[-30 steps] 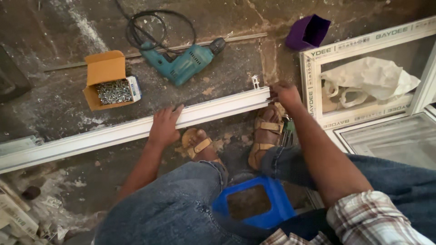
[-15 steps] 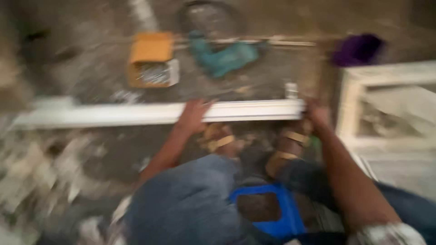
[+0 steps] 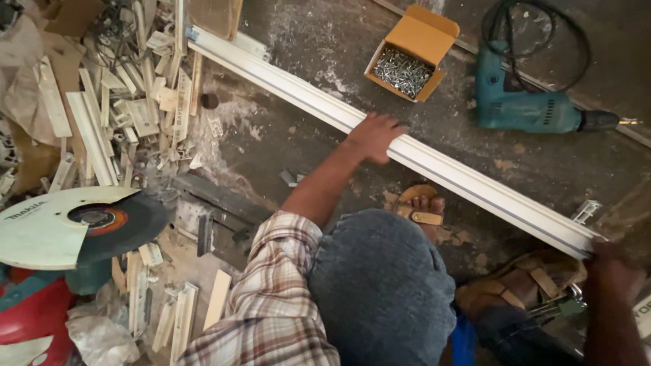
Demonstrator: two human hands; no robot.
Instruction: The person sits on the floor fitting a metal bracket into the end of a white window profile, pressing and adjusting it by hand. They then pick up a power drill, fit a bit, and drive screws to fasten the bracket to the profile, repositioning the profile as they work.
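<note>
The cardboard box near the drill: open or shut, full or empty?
Open and partly filled. The cardboard box has its flap folded back, and a heap of silvery screws shows inside, beyond the white profile.

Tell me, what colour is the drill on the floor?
The drill is teal with a black cord; the head view shows it clearly.

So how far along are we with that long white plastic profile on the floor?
Done: nothing visibly finished; offcuts already lie piled by the chop saw. In hand: the long white plastic profile lies across the concrete floor, left hand pressing its middle, right hand at its near end. Left: the teal corded drill and orange cardboard box of screws sit untouched beyond it.
</note>
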